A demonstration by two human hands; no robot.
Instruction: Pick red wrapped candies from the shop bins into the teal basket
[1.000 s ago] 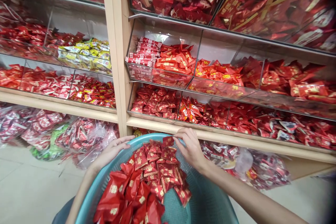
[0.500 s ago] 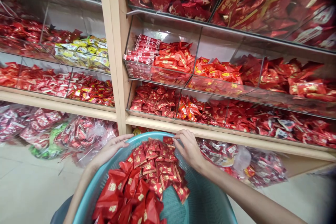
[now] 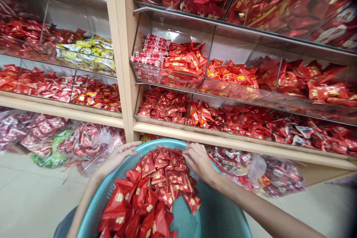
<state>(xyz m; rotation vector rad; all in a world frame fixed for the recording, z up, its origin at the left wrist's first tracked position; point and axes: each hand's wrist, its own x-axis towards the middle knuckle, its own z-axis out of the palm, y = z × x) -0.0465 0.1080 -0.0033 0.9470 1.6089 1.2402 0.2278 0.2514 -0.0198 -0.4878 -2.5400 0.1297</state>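
A round turquoise plastic basket (image 3: pixel 167 142) sits in front of me. Inside lie small dark-red wrapped candy packets (image 3: pixel 178 182) with gold print in overlapping rows. Larger bright-red packets (image 3: pixel 119 202) fill its near left part. My left hand (image 3: pixel 122 156) lies over the basket's left rim, fingers wrapped onto its edge. At the far right inside edge, my right hand (image 3: pixel 199 161) has its fingers curled together, with the fingertips at a small dark-red packet beside the row. The fingers partly hide that packet.
Wooden shelves with clear bins (image 3: pixel 167 115) of red sweets rise beyond the basket. Yellow packets (image 3: pixel 92 50) lie in a left bin. Filled plastic bags (image 3: pixel 89 141) rest on the floor under the left shelf, and more bags (image 3: pixel 251 167) under the right one.
My right hand has moved slightly down and left, and the dark-red packet at its fingertips now sits lower, against the row. My left hand stays on the rim.
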